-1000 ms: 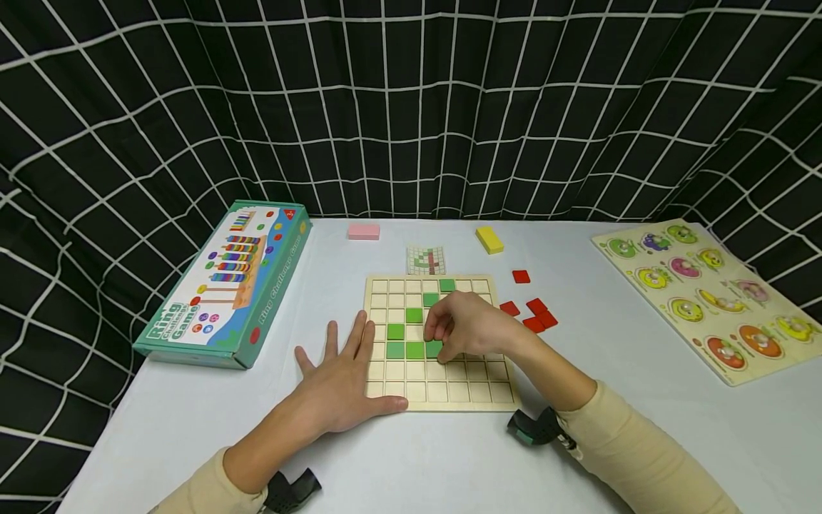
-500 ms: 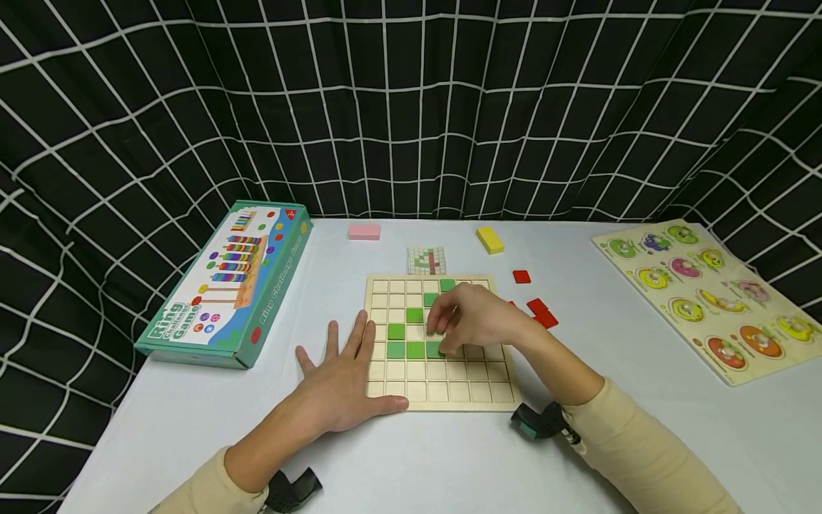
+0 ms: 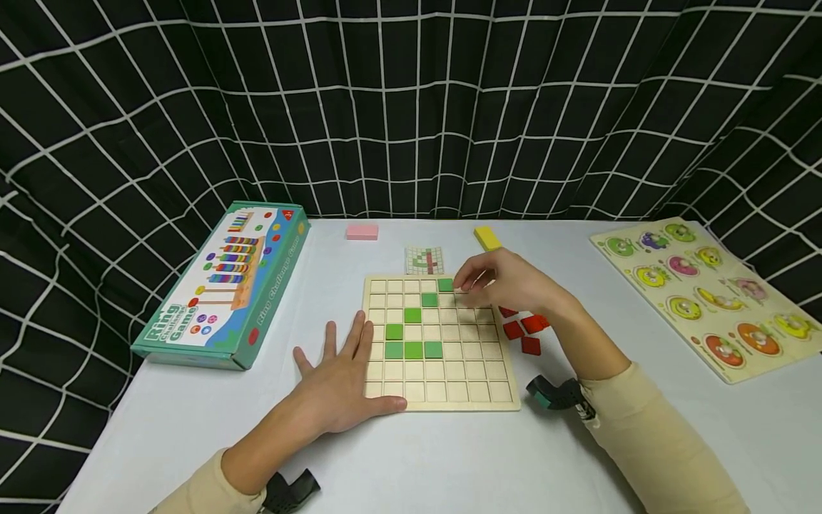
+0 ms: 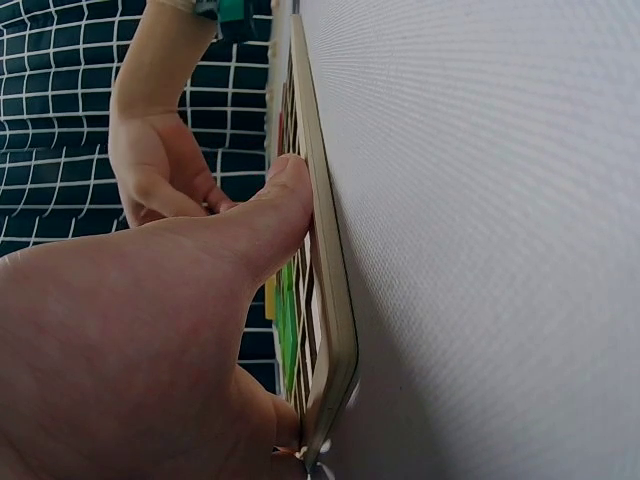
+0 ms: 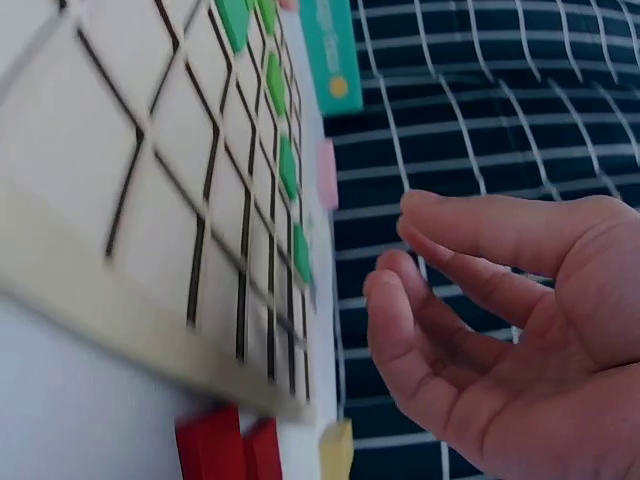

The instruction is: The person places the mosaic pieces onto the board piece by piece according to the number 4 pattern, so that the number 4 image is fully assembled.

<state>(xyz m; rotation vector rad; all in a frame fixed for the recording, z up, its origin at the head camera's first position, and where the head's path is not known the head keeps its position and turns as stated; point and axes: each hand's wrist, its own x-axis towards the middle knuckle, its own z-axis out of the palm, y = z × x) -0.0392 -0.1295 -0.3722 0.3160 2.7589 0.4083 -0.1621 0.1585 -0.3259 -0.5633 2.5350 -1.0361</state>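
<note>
Between tiles: the right hand (image 3: 507,282) hovers with loose, bare fingers over the board (image 3: 440,400), the left hand (image 3: 340,382) pressing it flat; fetching a red tile (image 3: 530,345) looks next.

A black curtain (image 3: 411,107) with a white grid pattern hung behind and around the white table (image 3: 449,457).

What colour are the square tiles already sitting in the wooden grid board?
Green tiles sit in the wooden grid board; the head view shows them best.
</note>
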